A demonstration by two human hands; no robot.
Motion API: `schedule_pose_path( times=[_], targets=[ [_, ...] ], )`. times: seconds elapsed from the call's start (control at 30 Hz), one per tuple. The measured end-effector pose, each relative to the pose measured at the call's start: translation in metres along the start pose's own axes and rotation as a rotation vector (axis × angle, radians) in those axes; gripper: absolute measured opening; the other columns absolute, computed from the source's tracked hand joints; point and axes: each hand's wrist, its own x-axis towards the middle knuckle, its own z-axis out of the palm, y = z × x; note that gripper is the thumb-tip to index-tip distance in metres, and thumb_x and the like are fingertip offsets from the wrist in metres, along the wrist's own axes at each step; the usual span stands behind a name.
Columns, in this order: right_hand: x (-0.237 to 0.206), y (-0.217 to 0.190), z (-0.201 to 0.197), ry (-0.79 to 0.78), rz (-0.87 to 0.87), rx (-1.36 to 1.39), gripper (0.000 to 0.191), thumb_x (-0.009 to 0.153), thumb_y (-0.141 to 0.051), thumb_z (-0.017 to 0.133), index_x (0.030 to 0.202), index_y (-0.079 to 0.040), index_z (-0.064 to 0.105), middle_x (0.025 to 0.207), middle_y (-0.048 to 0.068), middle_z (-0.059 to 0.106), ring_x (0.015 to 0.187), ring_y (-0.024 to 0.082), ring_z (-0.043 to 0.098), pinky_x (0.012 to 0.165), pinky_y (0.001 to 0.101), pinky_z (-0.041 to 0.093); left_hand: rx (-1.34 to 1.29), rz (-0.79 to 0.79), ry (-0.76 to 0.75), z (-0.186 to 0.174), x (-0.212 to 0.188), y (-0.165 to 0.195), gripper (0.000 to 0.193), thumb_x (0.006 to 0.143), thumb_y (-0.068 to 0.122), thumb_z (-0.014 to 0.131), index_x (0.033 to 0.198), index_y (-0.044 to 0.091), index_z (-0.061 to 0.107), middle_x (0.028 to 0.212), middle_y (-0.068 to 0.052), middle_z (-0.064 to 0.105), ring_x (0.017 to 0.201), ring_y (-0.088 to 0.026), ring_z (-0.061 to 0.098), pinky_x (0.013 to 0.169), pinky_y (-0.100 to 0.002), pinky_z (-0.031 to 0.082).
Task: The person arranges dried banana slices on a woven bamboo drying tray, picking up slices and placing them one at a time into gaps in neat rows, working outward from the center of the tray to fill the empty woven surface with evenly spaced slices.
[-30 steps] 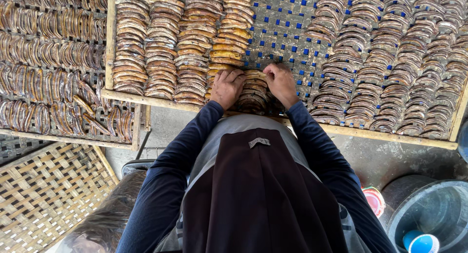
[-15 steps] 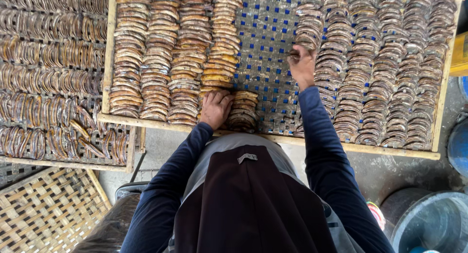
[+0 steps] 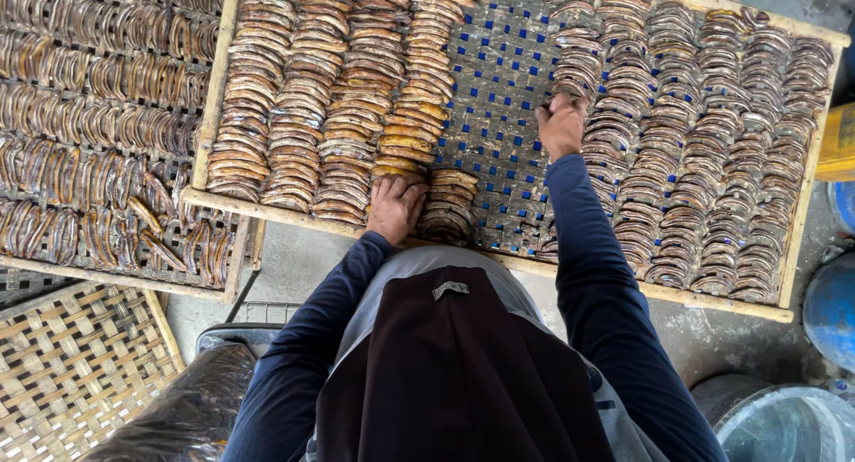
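Left hand point(image 3: 396, 208) lies flat, fingers spread on a short slice stack point(image 3: 448, 204); right hand point(image 3: 561, 125) fisted against crowded rows point(image 3: 695, 150).

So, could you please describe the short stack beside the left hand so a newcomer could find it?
Start at the big wooden-framed tray. Along its near edge, just right of the left hand, sits a short stack of curved brown slices. Unlike the long rows around it, it stops early, with bare blue-dotted mesh beyond.

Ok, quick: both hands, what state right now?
Left hand: fingers curled, pressed on the short stack of slices.
Right hand: closed fist at a slice row; contents hidden.
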Motion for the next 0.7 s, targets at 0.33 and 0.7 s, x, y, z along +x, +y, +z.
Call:
schedule_pose_path(
  times=[0.33,0.7],
  targets=[
    [-0.016,-0.004,0.004,0.068,-0.234,-0.145,0.018,0.095,-0.017,0.077,0.101,-0.008,0.063,0.104,0.023,0.061,0.097,0.044,0.066,0.086,0.0524,0.053,-0.001,-0.015,0.002,0.002,-0.002,-0.009,0.020,0.092,0.014,0.072,0.112,0.014,0.073,0.120,-0.003,0.067,0.114,-0.030,0.058,0.105,-0.047,0.041],
    [-0.018,0.013,0.003,0.317,-0.219,0.069,0.014,0.086,0.001,0.074,0.091,-0.005,0.063,0.085,0.014,0.066,0.077,0.033,0.066,0.073,0.0461,0.056,0.005,0.008,-0.017,0.005,0.000,-0.019,0.024,0.090,0.013,0.073,0.114,0.014,0.073,0.120,-0.005,0.066,0.114,-0.031,0.057,0.105,-0.048,0.041]
  ],
)
